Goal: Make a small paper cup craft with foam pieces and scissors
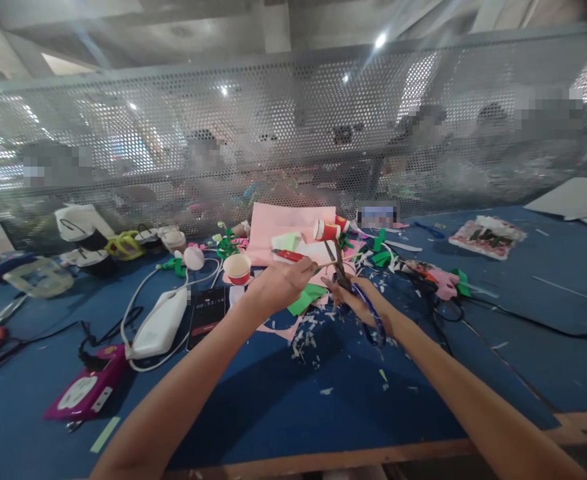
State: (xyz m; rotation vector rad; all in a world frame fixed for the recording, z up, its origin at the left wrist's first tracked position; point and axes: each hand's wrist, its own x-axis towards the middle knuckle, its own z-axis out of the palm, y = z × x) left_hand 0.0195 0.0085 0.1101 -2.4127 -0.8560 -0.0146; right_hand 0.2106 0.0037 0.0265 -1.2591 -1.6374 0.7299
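Observation:
My left hand (284, 280) is closed in a pinch on a thin pale stick (327, 264) that points to the right. My right hand (356, 297) grips scissors with blue handles (368, 319). Their dark blades (340, 261) point up and away from me, apart at the tips, close to the stick; whether they touch it I cannot tell. Just beyond my left hand is a red pen-like object (288, 255). Under and around my hands lie green paper (307, 299), pink paper (287, 328) and many small white scraps (306, 343).
A red-and-white paper cup (237, 268) stands left of my hands; another (327, 230) lies tipped behind them. Further left are a phone (207, 317), white power bank (159, 323) and purple device (89, 387). Cables (528, 319) cross the right side. A perforated metal screen (293, 147) borders the back.

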